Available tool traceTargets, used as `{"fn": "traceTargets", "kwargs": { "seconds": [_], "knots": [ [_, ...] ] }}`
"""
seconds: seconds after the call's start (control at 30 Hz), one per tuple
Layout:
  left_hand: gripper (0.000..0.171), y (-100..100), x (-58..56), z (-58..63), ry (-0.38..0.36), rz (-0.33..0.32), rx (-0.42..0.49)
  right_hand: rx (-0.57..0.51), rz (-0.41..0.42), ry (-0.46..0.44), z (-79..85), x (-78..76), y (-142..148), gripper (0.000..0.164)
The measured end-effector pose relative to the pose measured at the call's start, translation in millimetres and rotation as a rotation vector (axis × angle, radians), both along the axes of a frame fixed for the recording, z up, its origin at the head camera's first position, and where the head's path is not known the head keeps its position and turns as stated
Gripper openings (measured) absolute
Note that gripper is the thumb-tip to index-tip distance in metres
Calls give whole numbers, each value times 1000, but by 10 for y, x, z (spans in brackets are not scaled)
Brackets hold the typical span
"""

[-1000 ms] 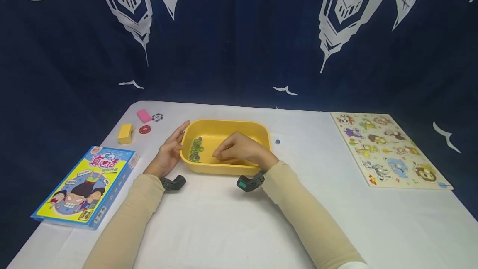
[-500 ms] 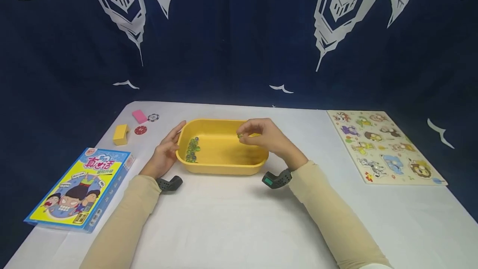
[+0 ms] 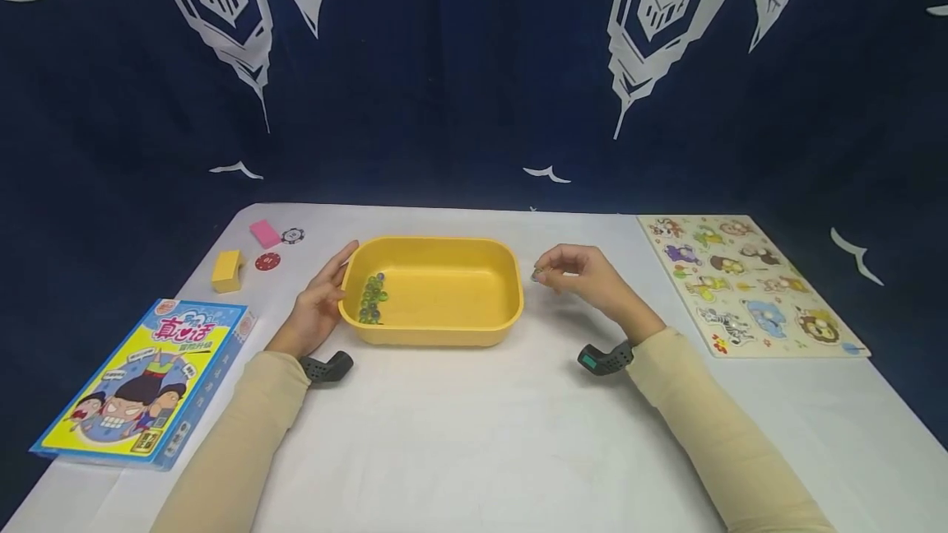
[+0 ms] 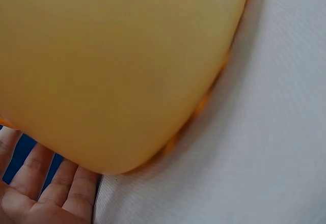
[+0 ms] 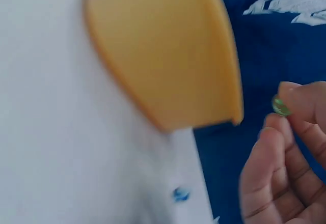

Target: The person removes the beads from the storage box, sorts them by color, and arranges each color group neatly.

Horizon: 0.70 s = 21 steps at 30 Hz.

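Observation:
A yellow plastic tray (image 3: 444, 334) stands on the white table, with several green and blue glass marbles (image 3: 373, 299) gathered at its left end. My left hand (image 3: 314, 307) rests against the tray's left end, its fingers (image 4: 35, 170) extended beside the wall in the left wrist view. Right of the tray, my right hand (image 3: 585, 276) is just above the table. It pinches a green marble (image 5: 280, 106) between thumb and fingertip, seen clearly in the right wrist view. A blue marble (image 5: 181, 194) lies on the table near that hand.
At left are a boxed card game (image 3: 141, 385), a yellow block (image 3: 227, 271), a pink block (image 3: 265, 234), a red chip (image 3: 267, 261) and a black-and-white chip (image 3: 292, 235). An animal puzzle board (image 3: 748, 286) lies at right. A dark blue curtain (image 3: 444, 105) hangs behind.
My right hand has come up out of the tray with a green marble and moved right, past the rim. My left hand has stayed at the tray's left end.

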<state>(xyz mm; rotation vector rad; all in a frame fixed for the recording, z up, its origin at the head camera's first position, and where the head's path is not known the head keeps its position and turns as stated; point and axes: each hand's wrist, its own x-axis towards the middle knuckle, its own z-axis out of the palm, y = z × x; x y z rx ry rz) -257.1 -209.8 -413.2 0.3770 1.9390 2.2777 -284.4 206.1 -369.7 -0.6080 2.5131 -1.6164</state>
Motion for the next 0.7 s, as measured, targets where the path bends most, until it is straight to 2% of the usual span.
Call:
{"fn": "traceTargets", "kwargs": {
  "seconds": [0.23, 0.37, 0.53, 0.7],
  "knots": [
    [83, -1, 15, 22, -6, 4, 1, 72, 48, -68, -301, -26, 92, 22],
    [83, -16, 27, 27, -4, 1, -3, 87, 22, -62, -409, -36, 88, 21],
    [83, -31, 18, 5, -4, -9, 0, 129, -13, -47, -469, -46, 102, 18],
    [84, -28, 5, -7, -12, -7, 4, 179, -15, -32, -449, -30, 102, 16]
  ]
}}
